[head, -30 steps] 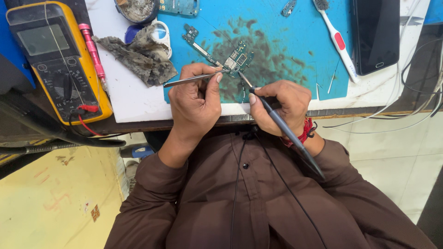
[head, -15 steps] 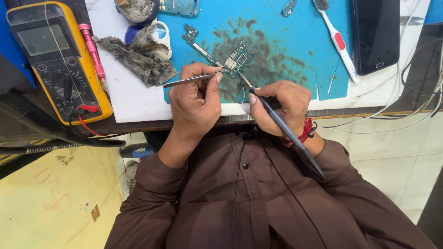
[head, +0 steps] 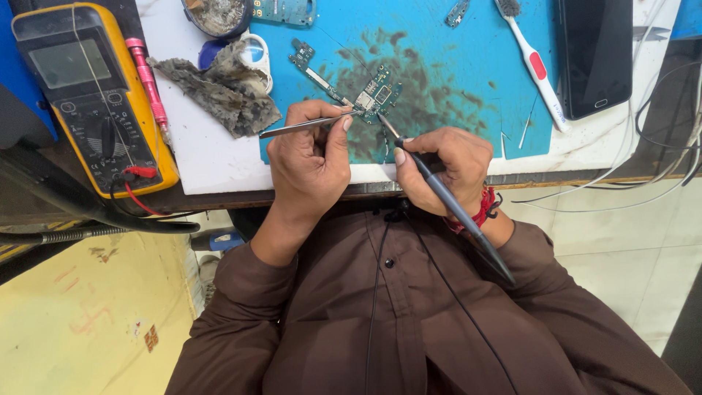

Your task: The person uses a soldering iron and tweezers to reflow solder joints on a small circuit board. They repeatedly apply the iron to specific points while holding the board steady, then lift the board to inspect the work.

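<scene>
Head view shows the left hand (head: 311, 164) with fingers closed around metal tweezers (head: 307, 126), their tips reaching a small circuit board (head: 376, 93) just ahead of the fingers. The right hand (head: 439, 164) has its fingers closed pen-fashion on a dark soldering iron (head: 446, 201), its tip touching the board's near edge. The board lies on a stained blue mat (head: 453, 66) on the worktop (head: 219, 164).

Judgement: the work goes best with both wrists braced on the worktop edge, the tweezers steadying the board, and the iron tip placed lightly on one joint only.

Beyond the left fingers lie a grey rag (head: 227, 91) and a yellow multimeter (head: 91, 95); beyond the right, a toothbrush (head: 534, 66) and a dark phone (head: 594, 55).

Not determinable: the joint being touched and whether the tweezers grip a component. The iron's rear end is lost against the brown shirt; the phone is cut off at the top.
</scene>
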